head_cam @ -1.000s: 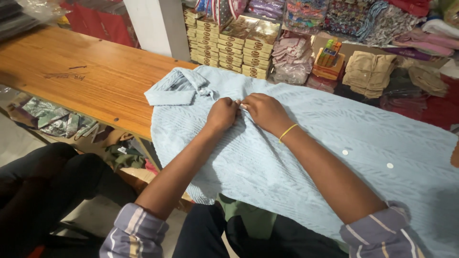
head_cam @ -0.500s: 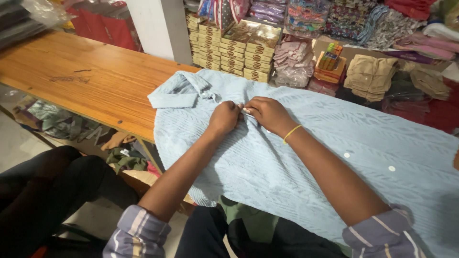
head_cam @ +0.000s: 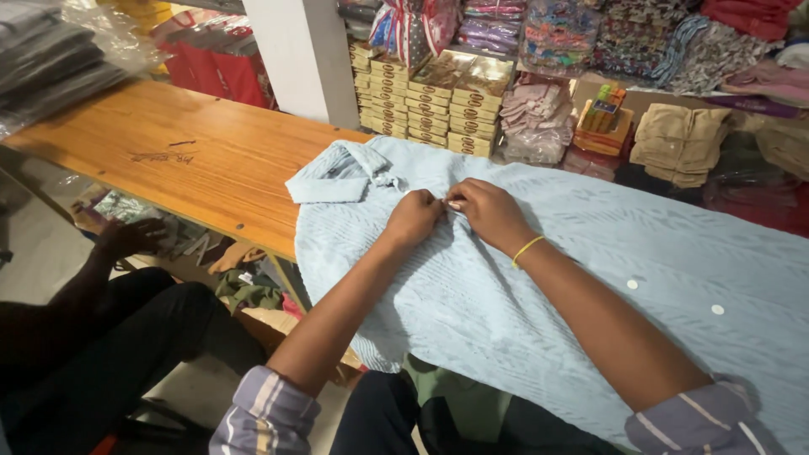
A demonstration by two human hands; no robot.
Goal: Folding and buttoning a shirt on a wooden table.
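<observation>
A pale blue shirt of ribbed, textured cloth lies spread flat over the right end of a long wooden table, its collar folded out toward the bare orange-brown planks. Both hands meet on the shirt's front just below the collar. The left hand has its fingers curled together and pinched on a small fold of the placket; the right hand, with a thin yellow band at the wrist, presses its fingertips tight on the same spot, so the two touch each other. Whether a button sits between them cannot be told. Two small white buttons show farther down the cloth, well apart from the hands. The forearms are bare, with striped sleeves rolled near the elbows.

Behind the table stand stacked flat cardboard boxes in gold and brown, a pile of folded tan garments, and bundles of patterned cloth wrapped in plastic. At lower left another person's hand rests beside dark trousers, near a heap of clothes below the table
</observation>
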